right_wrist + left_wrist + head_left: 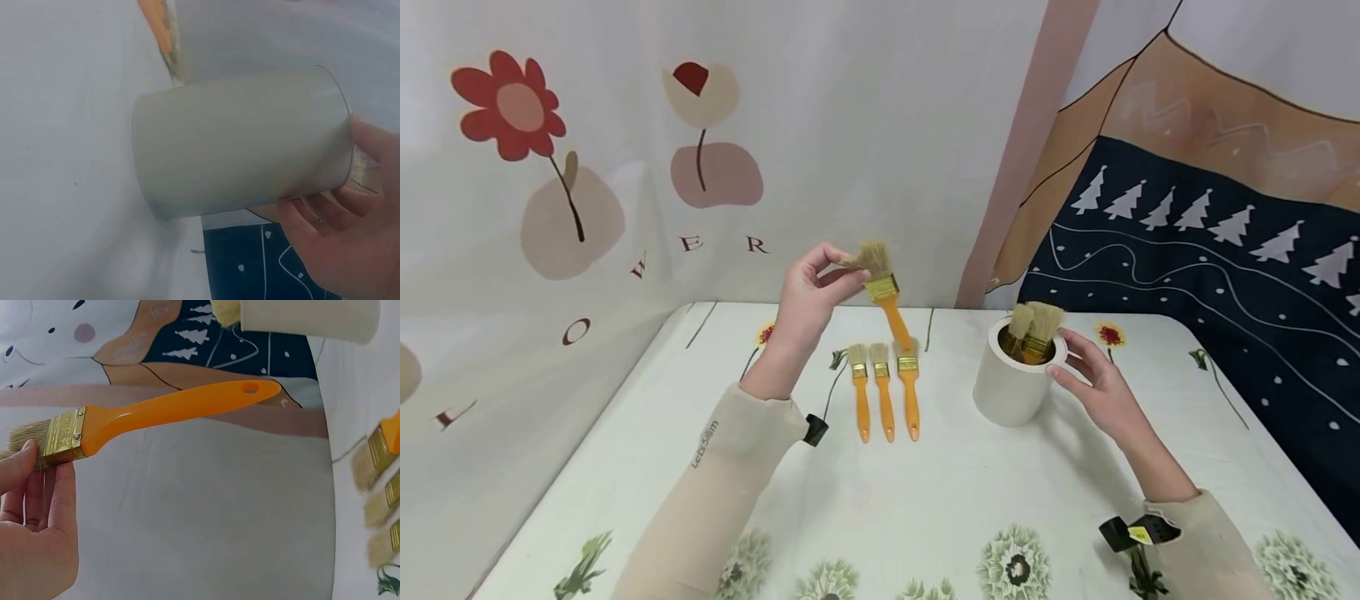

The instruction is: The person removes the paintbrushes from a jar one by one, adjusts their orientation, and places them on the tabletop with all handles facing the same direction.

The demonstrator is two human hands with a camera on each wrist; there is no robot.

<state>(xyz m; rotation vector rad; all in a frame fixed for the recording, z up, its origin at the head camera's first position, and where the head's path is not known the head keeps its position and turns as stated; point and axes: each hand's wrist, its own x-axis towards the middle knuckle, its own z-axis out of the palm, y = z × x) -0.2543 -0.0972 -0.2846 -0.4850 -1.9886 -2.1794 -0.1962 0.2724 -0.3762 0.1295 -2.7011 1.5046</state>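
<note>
over the table (940, 508): one brush (893, 318), bristles pinched in the left hand's (815, 292) fingertips; at right: one cup (1009, 385), two brushes (1039, 327) inside, rim gripped by the right hand (1101, 385); between: three brushes (886, 402), flat.

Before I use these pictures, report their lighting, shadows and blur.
Head view: bright, with a soft shadow on the table to the right of the cup; left wrist view: dimmer, the held brush crisp but the brushes at the right edge softer; right wrist view: hazy and low in contrast, the brush at the top blurred.
</note>
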